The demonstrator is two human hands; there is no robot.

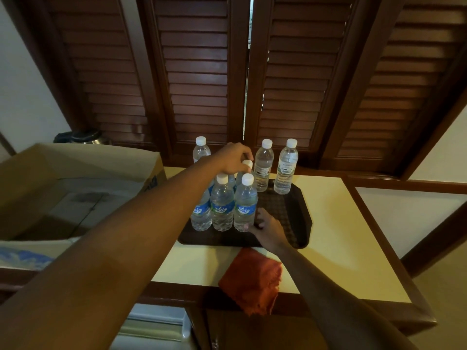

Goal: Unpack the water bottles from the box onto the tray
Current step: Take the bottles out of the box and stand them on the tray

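- Water bottles stand upright on a dark tray, all with white caps; several carry blue labels, and at least seven can be counted, though the left arm hides part of the group.
- Louvred wooden shutters fill the wall behind the table.
- An open cardboard box sits to the left of the tray, its flaps up; what shows of its inside is only bare bottom.
- A cream-topped table with a dark wooden edge carries the tray.
- The tray is dark with a textured surface and lies on the table just right of the box.
- Three labelled bottles form the near row, touching side by side; others stand behind them, and two stand apart at the far right of the tray, with one more at the far left.
- A folded orange cloth lies at the table's near edge, partly hanging over it.
- The left hand reaches over the group, fingers curled down round the cap of a middle-row bottle.
- The right hand rests low on the tray, fingers touching the base of the near-right bottle; whether it truly grips it cannot be told.
- A dark metal-lidded pot sits behind the box.
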